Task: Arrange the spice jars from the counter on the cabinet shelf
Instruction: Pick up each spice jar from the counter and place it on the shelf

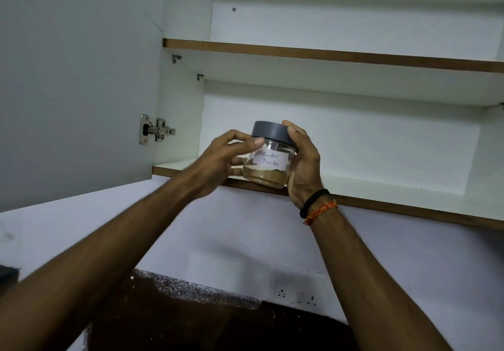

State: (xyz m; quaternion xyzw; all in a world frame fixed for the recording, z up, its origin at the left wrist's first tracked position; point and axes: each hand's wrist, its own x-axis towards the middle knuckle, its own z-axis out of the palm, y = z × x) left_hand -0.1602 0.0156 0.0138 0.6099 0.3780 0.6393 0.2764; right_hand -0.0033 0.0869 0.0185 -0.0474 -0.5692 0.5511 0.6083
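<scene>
Clear glass jar (268, 159): grey lid (270, 130), white handwritten label (270, 159), tan powder (264, 177); white cabinet shelf (381, 189), brown front edge

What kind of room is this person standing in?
Most likely a home kitchen. Both hands hold a spice jar labelled coriander powder at the lower shelf of an open wall cabinet, with a speckled stone counter and a wall socket below.

The jar (266, 163) in my hands is clear, glossy glass or plastic with a matt grey plastic lid (270, 132) and a paper label (270, 159). The shelf (381, 187) is smooth white laminate, brown-edged. At nine o'clock, a shiny metal hinge (155, 129).
</scene>
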